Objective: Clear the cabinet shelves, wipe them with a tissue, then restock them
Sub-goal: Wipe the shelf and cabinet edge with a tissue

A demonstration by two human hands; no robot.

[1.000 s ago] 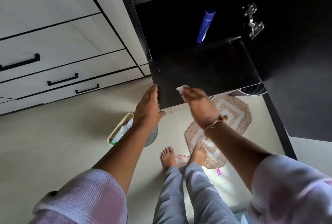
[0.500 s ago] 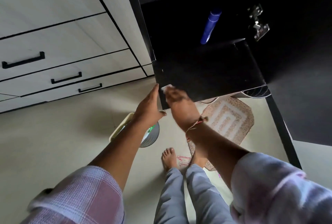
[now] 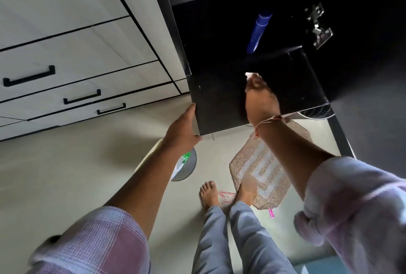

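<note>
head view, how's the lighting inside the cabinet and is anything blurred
Head view: the cabinet interior is very dark, only the blue bottle and metal hinge stand out; the right hand with the tissue is motion-blurred; the floor is brightly lit; wide-angle distortion slants the drawers.

black shelf (image 3: 222, 98), blue bottle (image 3: 258, 32), white tissue (image 3: 249, 74), pink checked sleeves (image 3: 105, 238), beige patterned mat (image 3: 263, 164)
</note>
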